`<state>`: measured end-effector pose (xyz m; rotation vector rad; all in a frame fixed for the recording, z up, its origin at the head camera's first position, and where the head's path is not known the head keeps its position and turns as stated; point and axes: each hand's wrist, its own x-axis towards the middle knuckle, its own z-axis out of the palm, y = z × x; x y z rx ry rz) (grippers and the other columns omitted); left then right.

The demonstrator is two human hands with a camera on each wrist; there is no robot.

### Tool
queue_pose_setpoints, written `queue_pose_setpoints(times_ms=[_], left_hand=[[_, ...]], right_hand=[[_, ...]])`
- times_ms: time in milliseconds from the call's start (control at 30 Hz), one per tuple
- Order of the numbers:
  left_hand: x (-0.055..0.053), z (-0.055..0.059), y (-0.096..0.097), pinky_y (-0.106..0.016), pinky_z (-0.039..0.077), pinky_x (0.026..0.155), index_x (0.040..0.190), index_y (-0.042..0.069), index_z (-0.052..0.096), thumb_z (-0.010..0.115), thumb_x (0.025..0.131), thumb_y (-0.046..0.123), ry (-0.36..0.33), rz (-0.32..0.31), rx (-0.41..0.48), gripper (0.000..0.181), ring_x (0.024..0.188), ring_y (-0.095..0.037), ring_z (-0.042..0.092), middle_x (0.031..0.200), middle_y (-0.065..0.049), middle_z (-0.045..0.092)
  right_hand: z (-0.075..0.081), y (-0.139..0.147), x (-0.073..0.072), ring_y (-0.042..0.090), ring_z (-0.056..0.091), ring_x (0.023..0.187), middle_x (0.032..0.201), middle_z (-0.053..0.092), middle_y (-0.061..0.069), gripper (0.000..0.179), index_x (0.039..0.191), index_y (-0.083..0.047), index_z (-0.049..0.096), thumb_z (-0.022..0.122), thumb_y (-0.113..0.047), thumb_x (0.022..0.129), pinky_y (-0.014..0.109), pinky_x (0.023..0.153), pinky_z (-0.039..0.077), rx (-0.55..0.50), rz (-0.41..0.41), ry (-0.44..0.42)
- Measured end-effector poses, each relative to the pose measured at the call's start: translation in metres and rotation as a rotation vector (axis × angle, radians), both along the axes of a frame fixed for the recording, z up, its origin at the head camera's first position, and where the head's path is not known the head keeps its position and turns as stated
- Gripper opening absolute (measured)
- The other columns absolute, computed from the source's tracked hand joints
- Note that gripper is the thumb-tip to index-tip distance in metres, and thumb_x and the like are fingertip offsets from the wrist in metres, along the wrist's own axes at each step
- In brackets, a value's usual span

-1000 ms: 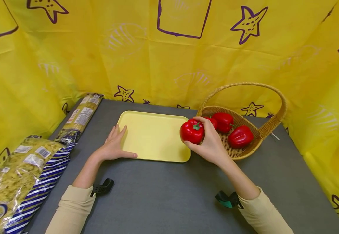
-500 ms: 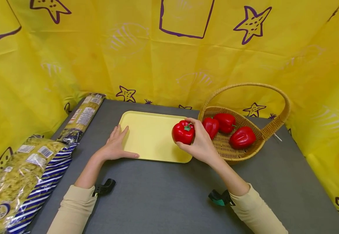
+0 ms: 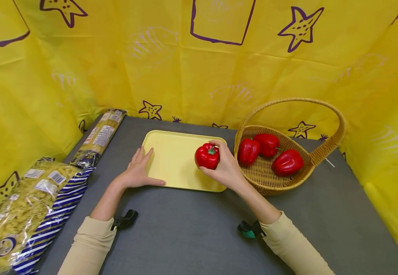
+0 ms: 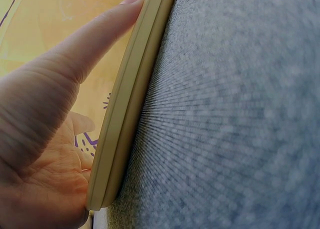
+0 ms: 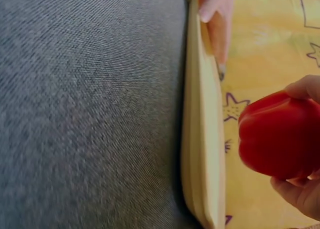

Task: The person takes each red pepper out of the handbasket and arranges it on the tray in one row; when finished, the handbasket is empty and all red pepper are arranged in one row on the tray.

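My right hand [image 3: 224,168] grips a red bell pepper [image 3: 207,156] with a green stem, held over the right part of a pale yellow tray [image 3: 171,160]. In the right wrist view the pepper [image 5: 280,136] hangs above the tray's rim [image 5: 202,139], thumb and fingers on either side of it. My left hand [image 3: 138,170] lies with fingers spread at the tray's left end, thumb along the near edge. The left wrist view has that thumb [image 4: 95,39] reaching to the tray's rim [image 4: 127,104].
Right of the tray stands a wicker basket [image 3: 260,179] with a tall handle, holding three red peppers [image 3: 288,162]. Two pasta bags, a large one [image 3: 23,214] and a narrow one [image 3: 99,137], lie along the left. Yellow patterned cloth [image 3: 199,68] surrounds the grey table [image 3: 185,233].
The right hand has carried the pepper leftward from beside the basket to over the tray. My left hand keeps its place at the tray. The view has shifted slightly.
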<state>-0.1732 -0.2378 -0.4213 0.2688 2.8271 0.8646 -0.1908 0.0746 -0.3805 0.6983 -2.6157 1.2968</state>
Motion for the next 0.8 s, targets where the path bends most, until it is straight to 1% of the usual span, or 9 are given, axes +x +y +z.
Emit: queue_pose_setpoints(times_ms=[267,467,667,800], left_hand=[[0.0,0.0,0.001,-0.069,0.004,0.109,0.155,0.0,0.008,0.082,0.066,0.061,-0.006,0.005,0.005,0.131,0.143,-0.047,-0.011,0.156,-0.032,-0.012],[-0.002,-0.001,0.001,-0.069,0.004,0.109,0.155,0.0,0.008,0.082,0.065,0.062,-0.011,0.007,-0.001,0.132,0.143,-0.049,-0.011,0.156,-0.031,-0.013],[-0.002,0.0,0.001,-0.067,0.005,0.11,0.155,0.001,0.007,0.081,0.065,0.063,-0.021,0.016,-0.007,0.132,0.143,-0.048,-0.011,0.157,-0.03,-0.014],[-0.002,0.002,0.002,-0.067,0.005,0.11,0.155,0.0,0.007,0.082,0.065,0.062,-0.022,0.02,-0.009,0.132,0.143,-0.048,-0.011,0.157,-0.03,-0.014]], right_hand=[[-0.009,-0.018,-0.006,0.026,0.052,0.117,0.131,0.05,0.011,0.079,0.137,-0.008,0.042,0.085,-0.02,0.072,0.044,0.093,0.05,0.01,0.013,-0.046],[-0.014,-0.032,-0.011,0.025,0.053,0.116,0.13,0.05,0.01,0.078,0.136,-0.009,0.043,0.085,-0.022,0.072,0.042,0.093,0.05,0.006,0.026,-0.063],[-0.019,-0.045,-0.016,0.025,0.052,0.116,0.131,0.049,0.01,0.079,0.138,-0.009,0.041,0.085,-0.022,0.073,0.042,0.095,0.049,0.009,0.043,-0.086],[-0.021,-0.054,-0.02,0.025,0.052,0.117,0.131,0.049,0.01,0.079,0.138,-0.01,0.04,0.084,-0.022,0.073,0.041,0.093,0.05,0.007,0.057,-0.105]])
